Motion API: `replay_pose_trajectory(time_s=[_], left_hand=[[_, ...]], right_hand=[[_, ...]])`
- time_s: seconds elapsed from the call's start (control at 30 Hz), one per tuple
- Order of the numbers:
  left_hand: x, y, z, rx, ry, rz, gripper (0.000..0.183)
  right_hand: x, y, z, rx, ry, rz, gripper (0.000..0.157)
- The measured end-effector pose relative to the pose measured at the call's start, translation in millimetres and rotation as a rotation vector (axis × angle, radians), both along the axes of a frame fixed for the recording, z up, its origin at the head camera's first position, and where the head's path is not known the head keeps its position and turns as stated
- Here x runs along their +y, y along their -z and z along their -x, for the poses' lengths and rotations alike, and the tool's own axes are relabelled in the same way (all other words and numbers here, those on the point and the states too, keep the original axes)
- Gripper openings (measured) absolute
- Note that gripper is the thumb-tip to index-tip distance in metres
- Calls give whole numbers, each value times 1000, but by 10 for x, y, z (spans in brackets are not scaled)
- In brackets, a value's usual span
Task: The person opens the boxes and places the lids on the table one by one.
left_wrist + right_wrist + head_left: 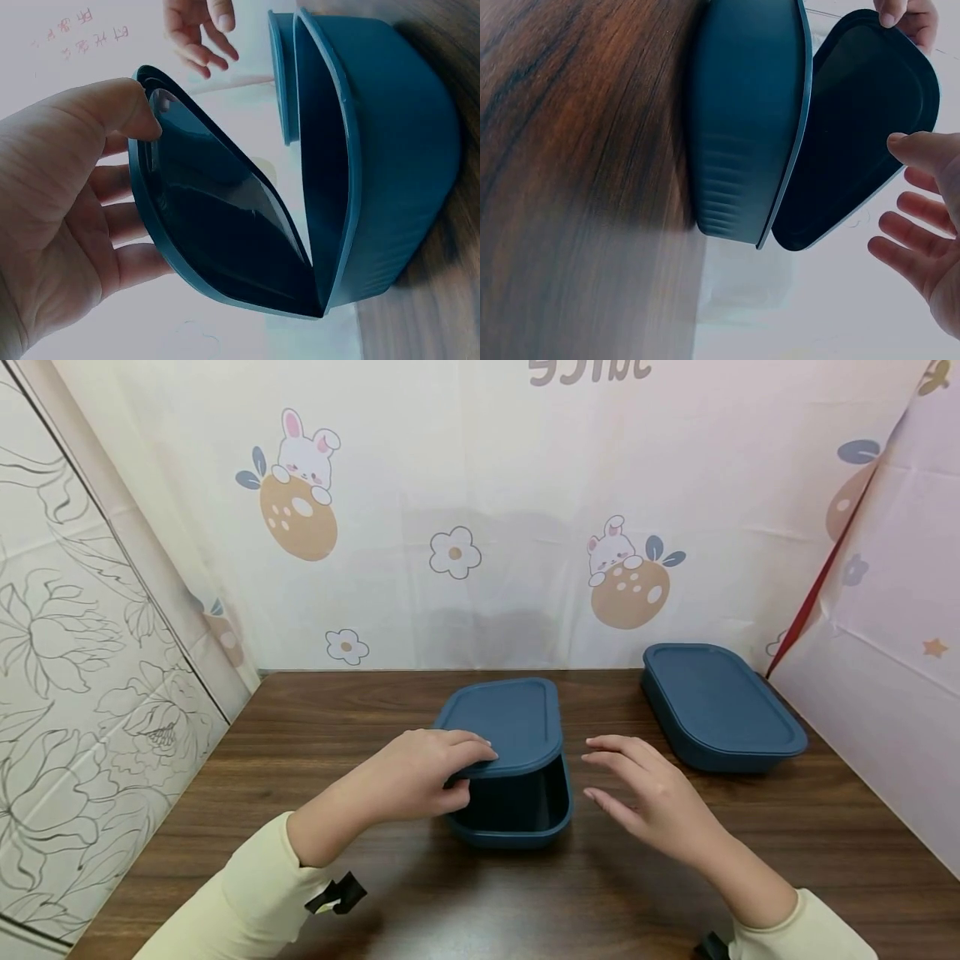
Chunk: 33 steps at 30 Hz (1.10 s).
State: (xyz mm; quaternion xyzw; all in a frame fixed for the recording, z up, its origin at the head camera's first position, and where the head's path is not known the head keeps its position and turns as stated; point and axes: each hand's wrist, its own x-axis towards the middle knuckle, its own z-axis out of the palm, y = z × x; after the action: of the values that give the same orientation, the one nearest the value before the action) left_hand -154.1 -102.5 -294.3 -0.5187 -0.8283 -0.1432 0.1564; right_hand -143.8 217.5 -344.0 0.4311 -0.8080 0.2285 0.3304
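A blue lidded container (517, 840) stands on the table in the middle of the head view. Its matching lid (504, 718) is tilted up at the near side, so the dark inside shows. My left hand (416, 777) pinches the lid's near left corner, thumb underneath and fingers on top. In the left wrist view the lid's (217, 217) far end meets the container's rim. To the right of the container, my right hand (660, 797) hovers with fingers spread and loosely bent, apart from both pieces. The right wrist view shows the container's side wall (750, 112).
A second blue container with its lid on (720, 702) stands at the table's back right. The wooden table (337, 718) runs to a fabric backdrop (480, 460) printed with rabbits. More fabric (900, 710) closes off the right side.
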Motion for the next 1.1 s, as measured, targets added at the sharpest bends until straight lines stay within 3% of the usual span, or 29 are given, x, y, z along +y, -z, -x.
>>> replay_pose_trajectory(time_s=[0.57,0.73,0.9,1.1], left_hand=[[-223,-20,16,-173,-45,-80,30],[-285,-22,38,-207,-24,-141,30],[-345,1,70,-212,2,-204,28],[-401,27,83,-230,13,-243,28]], right_hand=[[44,52,-9,-96,79,-22,49],[52,63,-1,-92,84,-22,34],[33,100,-12,-202,154,-66,42],[-16,145,-7,-419,194,-63,35]])
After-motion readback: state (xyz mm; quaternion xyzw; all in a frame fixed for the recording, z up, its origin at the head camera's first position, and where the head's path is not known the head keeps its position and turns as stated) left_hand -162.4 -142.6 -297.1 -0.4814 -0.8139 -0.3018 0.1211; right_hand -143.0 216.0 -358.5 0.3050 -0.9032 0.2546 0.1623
